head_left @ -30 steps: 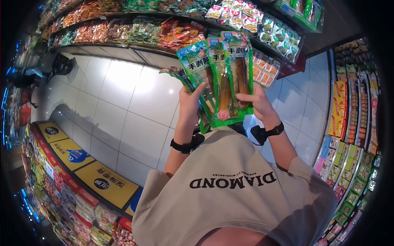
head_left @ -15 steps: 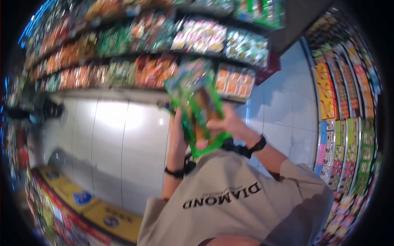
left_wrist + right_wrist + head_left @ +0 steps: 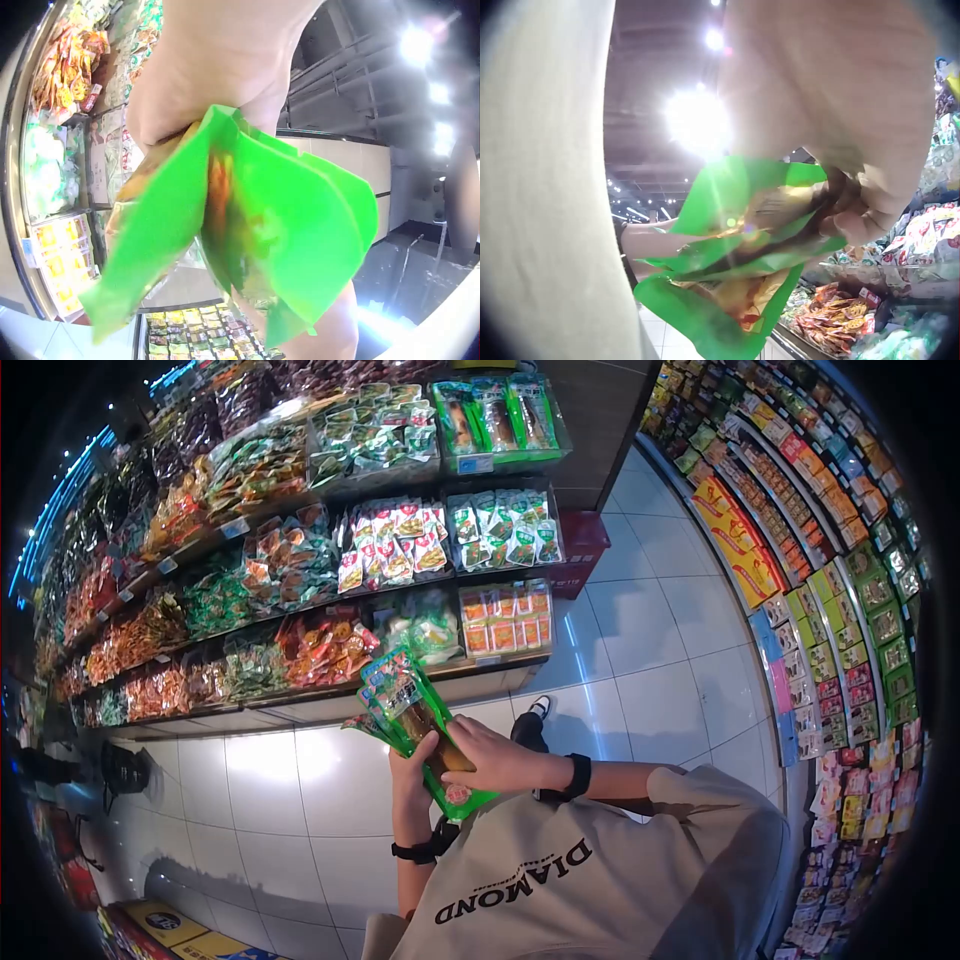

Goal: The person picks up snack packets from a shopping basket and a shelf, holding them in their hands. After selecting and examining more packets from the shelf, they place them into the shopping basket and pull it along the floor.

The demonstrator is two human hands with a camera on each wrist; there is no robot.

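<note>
Both hands hold a stack of green-edged packets of bamboo shoots (image 3: 408, 700) before the chest, tilted to the left. My left hand (image 3: 408, 785) grips the stack's left side, its thumb lying over the front packet. On the right side, my right hand (image 3: 495, 758) grips the stack with its fingers over the front. The left wrist view shows the packets' green bottom ends (image 3: 307, 217) spread apart below the palm. Several green edges (image 3: 727, 322) lie layered in the right wrist view, with fingertips (image 3: 847, 225) curled at them. The rear packets are mostly hidden.
Ahead stands a tiered shelf of bagged snacks (image 3: 395, 545). Similar green packets (image 3: 495, 415) stand in its upper right bin. A red box (image 3: 580, 550) is at the shelf's end. More shelving (image 3: 850, 660) runs along the right, a yellow-topped counter (image 3: 165, 922) at lower left.
The fanned-out packets have been gathered into a narrower, overlapping stack. Both hands have come closer together and shifted left and lower in view. The head view has swung so more of the shelf shows.
</note>
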